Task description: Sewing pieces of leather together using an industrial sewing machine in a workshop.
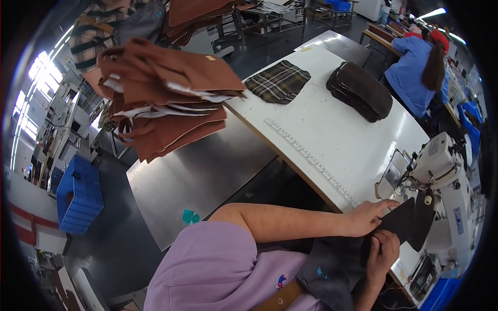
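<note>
A dark brown fabric piece (402, 223) lies at the sewing machine (438, 163), its far part by the needle area. My left hand (365, 217) grips its near left edge, with the index finger stretched along the top toward the machine. Closer to me, my right hand (383, 250) has curled fingers closed on the lower edge of the same piece. The needle and presser foot are too small to make out clearly.
On the white table (332, 137) lie a plaid fabric piece (280, 82) and a stack of dark brown pieces (360, 90). Bundled reddish-brown pieces (171, 93) are above the metal side table (207, 171). A blue crate (80, 194) stands left; a person in blue (412, 70) sits far right.
</note>
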### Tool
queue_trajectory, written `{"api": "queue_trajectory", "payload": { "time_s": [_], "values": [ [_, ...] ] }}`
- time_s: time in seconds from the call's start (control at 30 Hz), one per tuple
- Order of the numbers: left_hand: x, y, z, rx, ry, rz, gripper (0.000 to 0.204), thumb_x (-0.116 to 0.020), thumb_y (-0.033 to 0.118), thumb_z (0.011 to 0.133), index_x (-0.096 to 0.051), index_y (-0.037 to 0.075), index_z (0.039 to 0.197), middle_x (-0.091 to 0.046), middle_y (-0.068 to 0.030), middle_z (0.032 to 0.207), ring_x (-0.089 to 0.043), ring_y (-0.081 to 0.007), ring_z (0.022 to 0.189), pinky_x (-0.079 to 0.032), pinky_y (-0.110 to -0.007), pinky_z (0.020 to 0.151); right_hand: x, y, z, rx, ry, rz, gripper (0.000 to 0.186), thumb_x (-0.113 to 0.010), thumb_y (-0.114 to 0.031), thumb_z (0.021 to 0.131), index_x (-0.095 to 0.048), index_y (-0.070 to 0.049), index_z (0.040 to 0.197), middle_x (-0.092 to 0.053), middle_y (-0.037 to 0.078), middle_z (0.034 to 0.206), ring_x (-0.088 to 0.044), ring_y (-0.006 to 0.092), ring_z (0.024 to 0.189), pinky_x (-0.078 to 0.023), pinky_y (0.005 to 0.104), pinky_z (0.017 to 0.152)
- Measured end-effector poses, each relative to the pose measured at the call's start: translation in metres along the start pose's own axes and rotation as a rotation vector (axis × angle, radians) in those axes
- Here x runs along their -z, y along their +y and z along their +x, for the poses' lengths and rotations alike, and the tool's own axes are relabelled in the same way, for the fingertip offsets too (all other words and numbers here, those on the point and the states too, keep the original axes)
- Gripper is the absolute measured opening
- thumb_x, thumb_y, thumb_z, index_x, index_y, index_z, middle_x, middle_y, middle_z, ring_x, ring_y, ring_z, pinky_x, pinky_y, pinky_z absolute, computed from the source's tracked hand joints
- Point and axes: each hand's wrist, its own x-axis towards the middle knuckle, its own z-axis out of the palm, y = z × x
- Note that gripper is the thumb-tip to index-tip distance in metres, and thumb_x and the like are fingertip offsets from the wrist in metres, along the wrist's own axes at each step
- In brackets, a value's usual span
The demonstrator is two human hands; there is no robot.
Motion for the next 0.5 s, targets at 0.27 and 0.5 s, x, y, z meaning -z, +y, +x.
{"api": "queue_trajectory", "payload": {
  "time_s": [0.27,0.5],
  "values": [
    [0.014,-0.014,-0.017,-0.122,0.055,0.142,0.061,-0.061,-0.005,0.087,-0.051,0.01,0.146,-0.071,-0.0236,0.115,-0.072,-0.0401,0.104,-0.058,-0.046,0.091,0.011,0.053,0.003,-0.204,0.156,-0.109,0.018,-0.066,-0.004,0.099,-0.068,0.002,0.116,-0.067,0.018,0.118,-0.066,0.0348,0.111,-0.05,0.0427,0.098],
    [0.006,-0.023,-0.021,-0.312,0.158,0.285,0.046,-0.066,-0.001,0.086,-0.061,0.004,0.132,-0.072,-0.0167,0.122,-0.071,-0.0366,0.1,-0.057,-0.044,0.087,0.0,0.057,-0.004,-0.275,0.01,-0.181,0.032,-0.069,-0.009,0.096,-0.068,-0.001,0.128,-0.065,0.018,0.132,-0.061,0.037,0.123,-0.046,0.0464,0.107]
  ]
}}
